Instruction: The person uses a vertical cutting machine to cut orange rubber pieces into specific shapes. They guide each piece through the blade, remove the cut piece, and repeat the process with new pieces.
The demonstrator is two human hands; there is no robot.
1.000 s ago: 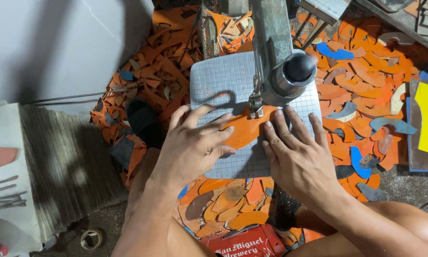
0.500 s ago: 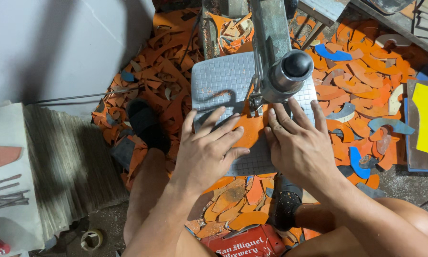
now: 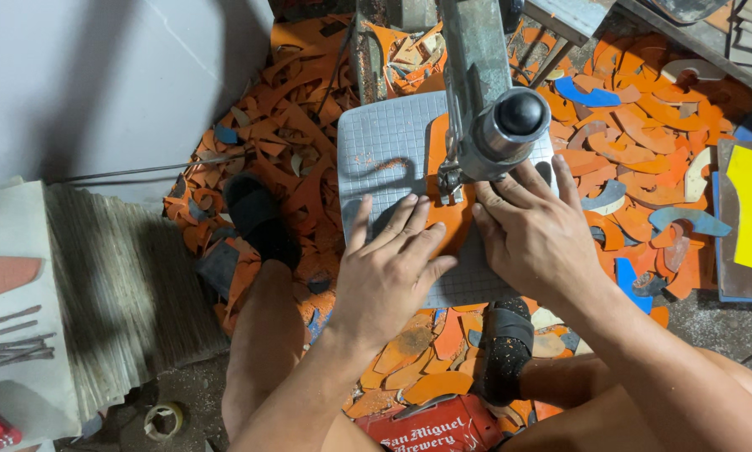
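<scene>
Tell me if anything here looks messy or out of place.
Yes: orange offcuts litter the floor all around the saw table, even under the sandalled feet. On the table, both hands, left hand and right hand, press an orange sheet flat.

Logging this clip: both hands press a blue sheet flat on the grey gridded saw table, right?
Not quite. The head view shows the sheet is orange, not blue. The left hand and right hand do press it flat on the grey gridded saw table.
</scene>
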